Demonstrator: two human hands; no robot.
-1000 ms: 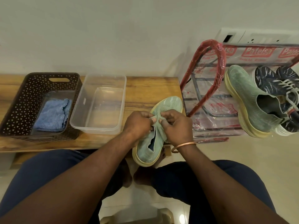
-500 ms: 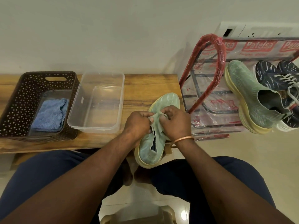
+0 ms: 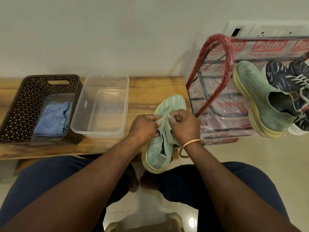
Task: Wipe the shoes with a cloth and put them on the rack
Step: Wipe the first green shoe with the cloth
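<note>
A pale green knit shoe (image 3: 173,106) with a yellow sole lies toe-away at the wooden bench's right end, its heel past the front edge. My left hand (image 3: 143,129) and my right hand (image 3: 184,126) both pinch the stretchy fabric at its opening, pulling it up. Its matching green shoe (image 3: 257,94) lies on the red shoe rack (image 3: 222,52) at the right, beside dark blue patterned sneakers (image 3: 280,74). A folded blue cloth (image 3: 51,119) lies in the dark perforated basket (image 3: 20,104) at the left.
A clear plastic tub (image 3: 100,81) stands on the wooden bench (image 3: 150,91) between basket and shoe. The rack is wrapped in printed clear plastic. A white wall runs behind. My knees and a pale stool are below, over a tiled floor.
My hands have kept their pinch on the shoe's opening and barely shifted; the shoe stays in place. The view has dipped slightly.
</note>
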